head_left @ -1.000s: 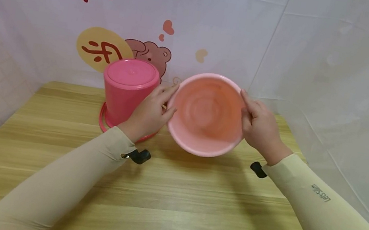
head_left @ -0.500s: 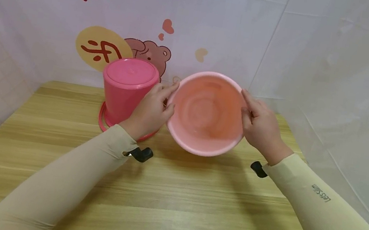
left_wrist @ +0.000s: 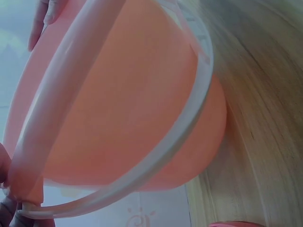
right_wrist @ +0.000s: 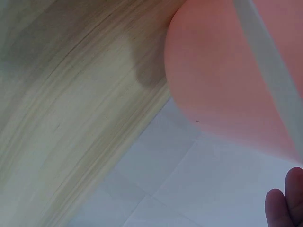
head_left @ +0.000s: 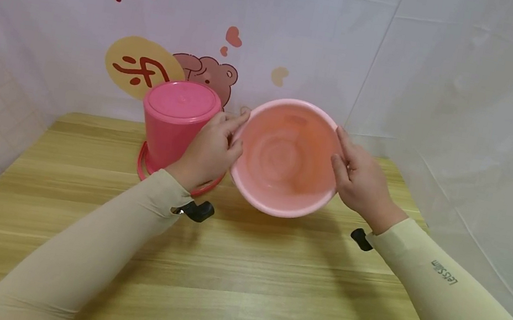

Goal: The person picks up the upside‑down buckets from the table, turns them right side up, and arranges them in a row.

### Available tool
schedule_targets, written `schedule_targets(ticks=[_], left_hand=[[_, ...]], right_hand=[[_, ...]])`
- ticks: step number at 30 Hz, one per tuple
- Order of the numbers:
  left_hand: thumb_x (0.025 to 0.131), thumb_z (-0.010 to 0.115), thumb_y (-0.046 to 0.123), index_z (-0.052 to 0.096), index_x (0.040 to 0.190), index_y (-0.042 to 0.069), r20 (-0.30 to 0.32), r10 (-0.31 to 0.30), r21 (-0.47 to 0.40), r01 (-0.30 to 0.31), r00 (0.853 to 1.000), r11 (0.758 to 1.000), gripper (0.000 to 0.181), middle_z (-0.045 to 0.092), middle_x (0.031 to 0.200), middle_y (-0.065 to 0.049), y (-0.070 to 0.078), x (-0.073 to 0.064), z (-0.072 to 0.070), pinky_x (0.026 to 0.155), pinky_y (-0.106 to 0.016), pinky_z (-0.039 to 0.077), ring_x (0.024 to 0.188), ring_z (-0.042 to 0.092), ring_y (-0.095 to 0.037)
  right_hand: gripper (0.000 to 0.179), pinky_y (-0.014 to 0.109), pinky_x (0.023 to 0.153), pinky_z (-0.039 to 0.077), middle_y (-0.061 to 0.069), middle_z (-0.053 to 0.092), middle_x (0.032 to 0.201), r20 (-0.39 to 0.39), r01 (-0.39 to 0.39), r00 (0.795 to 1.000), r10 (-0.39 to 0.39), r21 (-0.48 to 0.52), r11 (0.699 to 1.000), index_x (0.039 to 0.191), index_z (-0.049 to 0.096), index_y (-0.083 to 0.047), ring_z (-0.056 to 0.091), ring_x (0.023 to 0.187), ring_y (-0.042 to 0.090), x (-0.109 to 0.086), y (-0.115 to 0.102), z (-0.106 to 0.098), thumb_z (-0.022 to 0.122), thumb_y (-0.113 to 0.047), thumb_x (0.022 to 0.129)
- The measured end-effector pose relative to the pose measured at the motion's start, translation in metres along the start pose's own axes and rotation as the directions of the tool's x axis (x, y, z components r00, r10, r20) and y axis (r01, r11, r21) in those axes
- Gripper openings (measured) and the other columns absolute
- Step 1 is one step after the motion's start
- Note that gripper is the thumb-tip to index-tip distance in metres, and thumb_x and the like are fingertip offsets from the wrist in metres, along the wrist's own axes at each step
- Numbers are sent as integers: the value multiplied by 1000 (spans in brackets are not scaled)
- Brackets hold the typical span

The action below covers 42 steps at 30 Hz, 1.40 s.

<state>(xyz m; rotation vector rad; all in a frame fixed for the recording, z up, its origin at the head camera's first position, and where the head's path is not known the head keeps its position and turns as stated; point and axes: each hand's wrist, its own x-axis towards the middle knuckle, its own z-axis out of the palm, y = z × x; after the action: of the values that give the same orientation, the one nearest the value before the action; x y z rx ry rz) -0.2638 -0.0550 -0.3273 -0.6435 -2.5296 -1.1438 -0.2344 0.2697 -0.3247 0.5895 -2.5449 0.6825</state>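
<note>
A light pink bucket (head_left: 282, 156) is tipped so its inside faces me, close over the table. My left hand (head_left: 213, 147) grips its rim at the left, thumb on the inner side. On the opposite side my right hand (head_left: 362, 177) holds the rim, thumb at the inner edge. A white carrying handle (left_wrist: 173, 139) hangs across the outside of the bucket in the left wrist view. The right wrist view shows the same handle beside fingertips (right_wrist: 281, 203) at the lower right. Its interior looks bare.
A darker pink bucket (head_left: 169, 140) stands upside down at the left, its handle lying round its base and partly hidden by my left arm. The wooden table (head_left: 236, 285) ends at a white wall covering (head_left: 334, 49) with printed drawings.
The light pink bucket has turned slightly between my hands. My right thumb has shifted a little inward on the rim. The darker bucket stays in place.
</note>
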Motion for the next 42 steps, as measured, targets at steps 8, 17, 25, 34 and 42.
schedule_targets(ticks=[8, 17, 25, 34, 42], left_hand=[[101, 62, 11, 46, 159, 13, 15, -37, -15, 37, 999, 999, 60, 56, 137, -16, 2, 2, -1, 73, -32, 56, 91, 58, -23], [102, 59, 12, 45, 160, 14, 16, -37, -41, 38, 999, 998, 60, 56, 124, -15, 2, 4, -2, 70, -32, 53, 87, 54, -23], [102, 64, 20, 38, 164, 19, 24, -28, -45, 29, 999, 999, 68, 52, 141, -16, -2, 0, 0, 81, -35, 59, 103, 59, -24], [100, 66, 23, 33, 167, 20, 20, -15, -23, 16, 1000, 1000, 75, 47, 150, -20, -9, -4, 3, 83, -38, 60, 104, 60, -28], [100, 66, 22, 32, 167, 19, 20, -18, -17, 18, 1000, 1000, 75, 46, 153, -20, -12, -4, 4, 85, -39, 59, 107, 59, -28]], right_hand=[[59, 51, 78, 54, 23, 67, 95, -49, 53, 997, -53, -5, 999, 161, 40, -4, 65, 90, 37, -3, 2, 3, 58, -14, 106], [57, 48, 72, 52, 20, 65, 86, -60, 42, 997, -43, -30, 999, 160, 43, -4, 64, 81, 34, -2, 1, 4, 57, -14, 106], [53, 41, 63, 48, 17, 64, 79, -83, 33, 996, -37, -43, 999, 158, 47, -5, 61, 69, 30, 1, -2, 4, 57, -13, 106], [51, 38, 62, 49, 22, 73, 92, -73, -15, 997, 12, -31, 999, 158, 48, -8, 66, 69, 28, 6, -9, 4, 55, -16, 108], [51, 39, 62, 51, 25, 75, 103, -63, -43, 997, 41, -19, 999, 158, 48, -8, 68, 71, 30, 9, -11, 4, 54, -17, 108]])
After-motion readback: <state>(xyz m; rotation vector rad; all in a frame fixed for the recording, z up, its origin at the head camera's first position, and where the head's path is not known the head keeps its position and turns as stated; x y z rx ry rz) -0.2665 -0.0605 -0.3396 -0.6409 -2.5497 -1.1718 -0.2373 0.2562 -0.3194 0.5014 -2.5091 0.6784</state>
